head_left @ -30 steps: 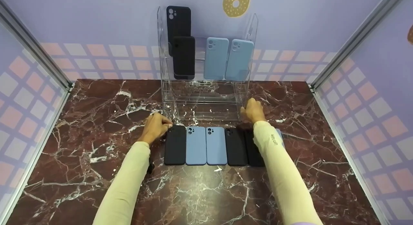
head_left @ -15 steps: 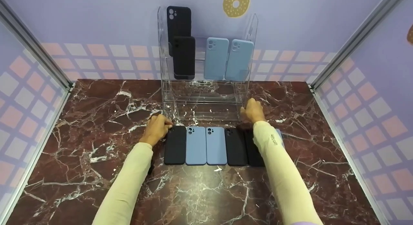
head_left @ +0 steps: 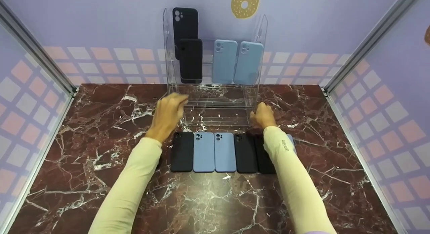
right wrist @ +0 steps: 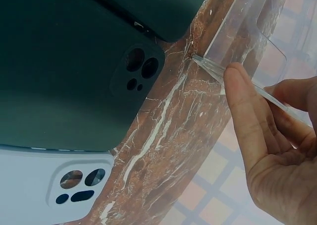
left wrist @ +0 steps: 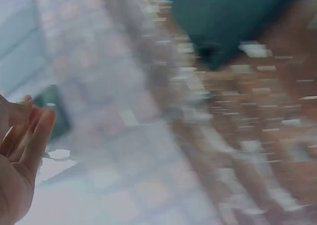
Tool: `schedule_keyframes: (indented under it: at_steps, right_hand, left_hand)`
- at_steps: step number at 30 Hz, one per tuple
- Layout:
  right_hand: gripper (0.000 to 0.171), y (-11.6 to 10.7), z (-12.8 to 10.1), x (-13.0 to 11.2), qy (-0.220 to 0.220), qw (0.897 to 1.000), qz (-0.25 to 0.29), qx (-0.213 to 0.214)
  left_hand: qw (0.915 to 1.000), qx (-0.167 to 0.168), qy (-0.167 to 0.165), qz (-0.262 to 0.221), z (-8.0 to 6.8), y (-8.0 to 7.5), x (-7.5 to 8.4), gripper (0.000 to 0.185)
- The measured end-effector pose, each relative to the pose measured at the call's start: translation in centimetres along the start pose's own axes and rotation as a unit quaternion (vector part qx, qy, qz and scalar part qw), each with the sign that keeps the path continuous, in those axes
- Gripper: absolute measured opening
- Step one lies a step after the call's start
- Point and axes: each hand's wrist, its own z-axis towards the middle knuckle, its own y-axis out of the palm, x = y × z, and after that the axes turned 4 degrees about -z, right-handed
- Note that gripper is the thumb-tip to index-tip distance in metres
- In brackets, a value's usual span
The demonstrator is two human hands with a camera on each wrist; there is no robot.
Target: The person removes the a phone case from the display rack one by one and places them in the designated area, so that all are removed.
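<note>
A clear tiered display stand [head_left: 220, 121] stands at the back of the table. My right hand [head_left: 263, 115] pinches the thin edge of its right side panel between thumb and fingers, plain in the right wrist view. Over the stand's left side hovers my left hand [head_left: 169, 115], fingers gathered loosely with nothing seen between them; the left wrist view is blurred. In front lies a row of phone cases, among them a black case [head_left: 182, 152], a blue case [head_left: 204, 152] and another black case [head_left: 246, 153]. My right sleeve [head_left: 285, 167] covers part of the row's right end.
On the stand's upper tiers lean a black phone case [head_left: 186, 24], a second black case [head_left: 191, 61] and two light blue cases, one left [head_left: 224, 62] and one right [head_left: 249, 63]. Patterned walls [head_left: 117, 32] with metal corner posts enclose the marbled table [head_left: 208, 203].
My left hand has left the top corner of the leftmost black case and risen forward over the stand's left side. My right hand keeps its place on the stand.
</note>
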Motion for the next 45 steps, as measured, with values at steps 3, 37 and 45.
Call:
schedule_keyframes:
  at_steps: [3,37,45]
  right_hand:
    - [0.033,0.1,0.1,0.2,0.003,1.000,0.000,0.000]
    - [0.027,0.2,0.1,-0.5,0.015,1.000,0.004,-0.003]
    - [0.029,0.2,0.1,-0.8,0.019,1.000,0.001,-0.008]
  left_hand:
    - [0.9996,0.003,0.027,0.001,2.8,-0.1,2.5,0.025]
    - [0.9471,-0.202,0.008,0.249,17.8,7.1,12.4,0.076]
    - [0.9503,-0.191,0.028,0.244,17.8,7.4,12.3,0.062]
